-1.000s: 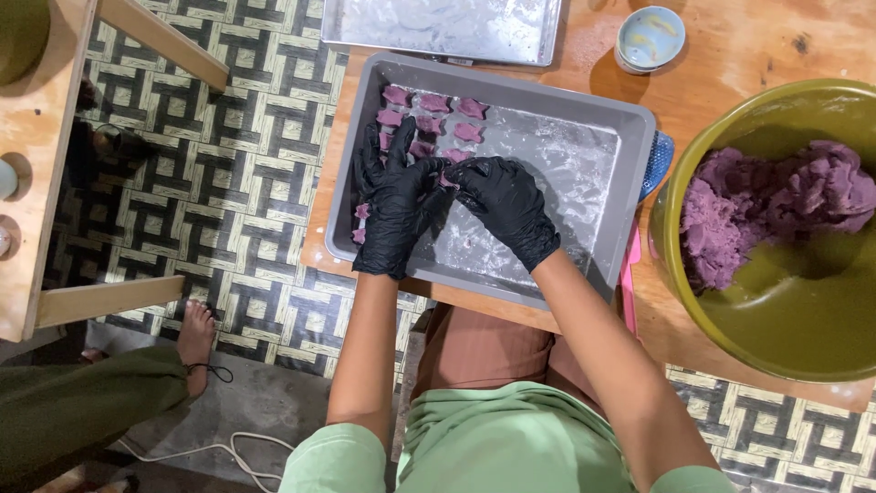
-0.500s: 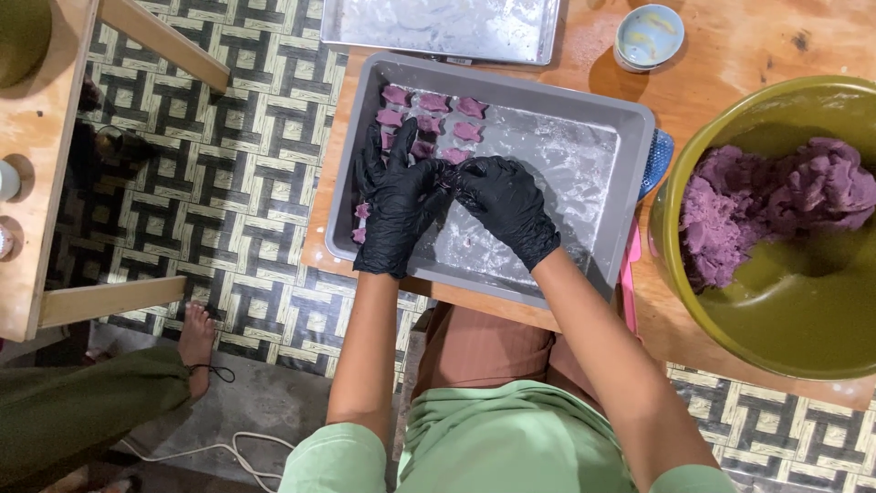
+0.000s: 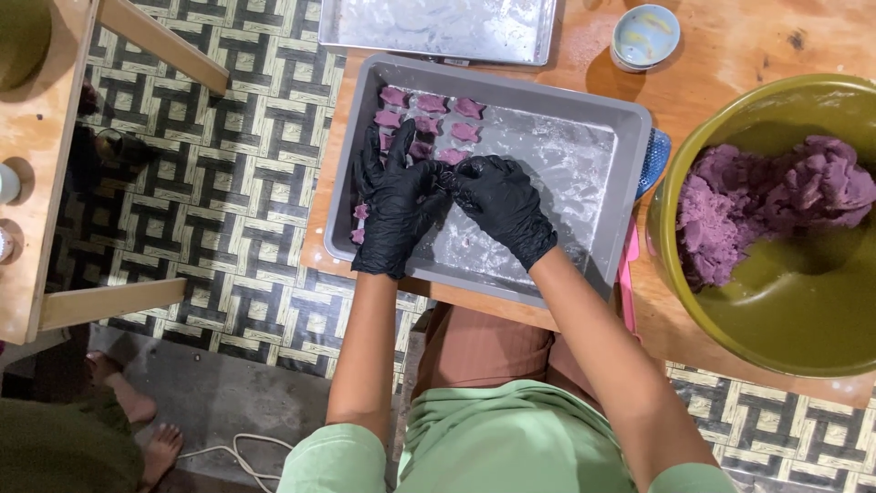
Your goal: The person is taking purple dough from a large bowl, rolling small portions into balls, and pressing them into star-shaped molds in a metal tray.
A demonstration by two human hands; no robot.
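Both my hands wear black gloves and meet over a grey floured tray (image 3: 584,137). My left hand (image 3: 394,205) has its fingers spread, lying over the tray's left part. My right hand (image 3: 502,205) is curled, its fingertips pinched together against the left hand; whatever sits between them is hidden. Several small purple dough pieces (image 3: 429,123) lie in rows at the tray's far left corner, and two more (image 3: 359,224) peek out by my left wrist. A big olive-green bowl (image 3: 785,319) on the right holds a mass of purple dough (image 3: 766,201).
A metal baking sheet (image 3: 438,27) lies beyond the tray, a small blue bowl (image 3: 644,36) beside it. A pink strip (image 3: 630,274) and a blue object (image 3: 653,160) sit between tray and bowl. Another person's bare feet (image 3: 137,420) are at the lower left, near a white cord.
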